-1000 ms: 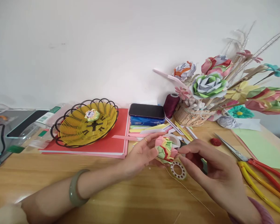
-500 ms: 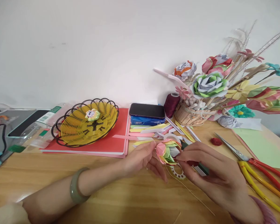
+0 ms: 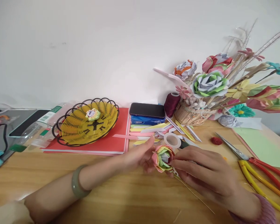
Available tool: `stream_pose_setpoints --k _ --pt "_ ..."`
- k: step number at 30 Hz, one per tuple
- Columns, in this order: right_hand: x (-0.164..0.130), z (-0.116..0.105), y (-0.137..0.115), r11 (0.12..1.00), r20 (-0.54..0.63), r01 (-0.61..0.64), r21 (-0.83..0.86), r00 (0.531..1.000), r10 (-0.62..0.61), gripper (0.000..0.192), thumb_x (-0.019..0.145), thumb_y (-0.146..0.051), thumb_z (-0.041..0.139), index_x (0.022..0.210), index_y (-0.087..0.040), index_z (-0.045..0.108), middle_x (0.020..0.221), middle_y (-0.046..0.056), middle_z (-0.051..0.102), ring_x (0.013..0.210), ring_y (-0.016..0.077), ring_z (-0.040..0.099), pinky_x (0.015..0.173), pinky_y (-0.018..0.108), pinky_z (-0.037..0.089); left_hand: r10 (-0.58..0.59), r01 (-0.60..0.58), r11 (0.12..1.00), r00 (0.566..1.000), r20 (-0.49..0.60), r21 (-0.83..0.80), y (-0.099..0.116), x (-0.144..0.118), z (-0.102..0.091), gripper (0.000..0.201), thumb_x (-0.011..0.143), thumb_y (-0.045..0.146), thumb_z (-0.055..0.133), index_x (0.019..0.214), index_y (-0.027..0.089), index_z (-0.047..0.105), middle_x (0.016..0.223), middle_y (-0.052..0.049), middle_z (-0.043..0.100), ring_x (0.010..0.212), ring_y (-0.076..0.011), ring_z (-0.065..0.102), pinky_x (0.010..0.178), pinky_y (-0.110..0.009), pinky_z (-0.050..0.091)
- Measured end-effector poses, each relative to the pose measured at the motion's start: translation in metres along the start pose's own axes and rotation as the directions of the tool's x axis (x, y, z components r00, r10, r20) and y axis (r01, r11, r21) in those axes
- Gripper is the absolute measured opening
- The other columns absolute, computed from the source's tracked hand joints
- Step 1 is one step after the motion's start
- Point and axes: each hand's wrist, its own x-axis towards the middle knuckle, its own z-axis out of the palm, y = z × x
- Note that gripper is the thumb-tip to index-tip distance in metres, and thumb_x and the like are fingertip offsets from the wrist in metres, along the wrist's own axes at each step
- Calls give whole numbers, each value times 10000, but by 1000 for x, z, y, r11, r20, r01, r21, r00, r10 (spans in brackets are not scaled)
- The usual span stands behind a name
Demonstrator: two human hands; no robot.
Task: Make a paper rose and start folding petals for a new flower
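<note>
A small folded paper flower [image 3: 162, 157] in pink, yellow and green sits between both hands just above the wooden table [image 3: 107, 199]. My left hand [image 3: 140, 155], with a green bangle on the wrist, touches its left side with the fingertips. My right hand [image 3: 205, 174] pinches its right side from behind. A thin wire stem [image 3: 196, 196] runs from under the flower toward the lower right. A roll of clear tape [image 3: 172, 140] stands just behind the flower.
A yellow wire basket [image 3: 88, 123] with another paper flower rests on a red folder [image 3: 112, 140]. A phone on a blue tissue pack [image 3: 147, 114], a maroon thread spool [image 3: 171, 104], a paper bouquet basket [image 3: 191, 113], paper strips and pliers and scissors [image 3: 254, 168] lie around.
The flower has been turned so its opening now faces me and has dropped slightly toward the table. Both hands shifted down with it; the white ring near the right hand is now hidden.
</note>
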Motion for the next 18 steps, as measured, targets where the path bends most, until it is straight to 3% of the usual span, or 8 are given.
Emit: stream_pose_setpoints --k 3,5,9,12,15,18 --pt "0 0 0 1000 28 25 15 999 -25 200 820 -86 490 970 -209 541 896 60 624 781 156 588 609 261 458 -38 33 998 993 112 44 2 0 0 743 767 720 146 799 123 586 616 -63 637 344 -57 308 354 -206 180" --pt "0 0 0 1000 37 24 19 999 -25 201 821 -87 483 968 -208 546 902 57 620 789 152 588 607 254 459 -40 36 999 989 146 30 2 0 1 701 783 702 177 747 125 573 579 -56 631 335 -52 282 362 -212 178" --pt "-1 1 0 1000 5 -4 -8 1000 4 213 822 -91 492 984 -214 555 903 53 616 802 150 594 612 252 471 -50 53 997 998 45 -61 3 -1 1 518 785 608 396 750 126 584 578 -25 609 374 -53 345 382 -198 205" --pt "0 3 -1 997 -124 -78 -24 989 75 258 797 -78 538 1005 -231 548 896 46 621 809 149 601 643 250 488 -45 49 988 999 26 -146 4 -2 -1 468 762 558 459 821 118 607 656 -41 619 448 -81 454 407 -193 316" --pt "2 4 -4 970 -292 -244 23 926 240 258 780 -76 554 965 -255 552 854 30 623 741 150 601 641 267 493 23 -2 977 995 98 -212 4 -2 -3 474 767 524 447 961 118 596 766 -75 638 562 -142 574 453 -223 424" --pt "3 4 -8 910 -343 -387 151 842 416 144 787 -131 558 868 -248 579 770 9 616 634 136 575 561 258 475 127 -86 957 983 133 -277 6 -2 -1 434 778 410 457 1130 163 518 933 -97 634 674 -182 623 452 -220 464"
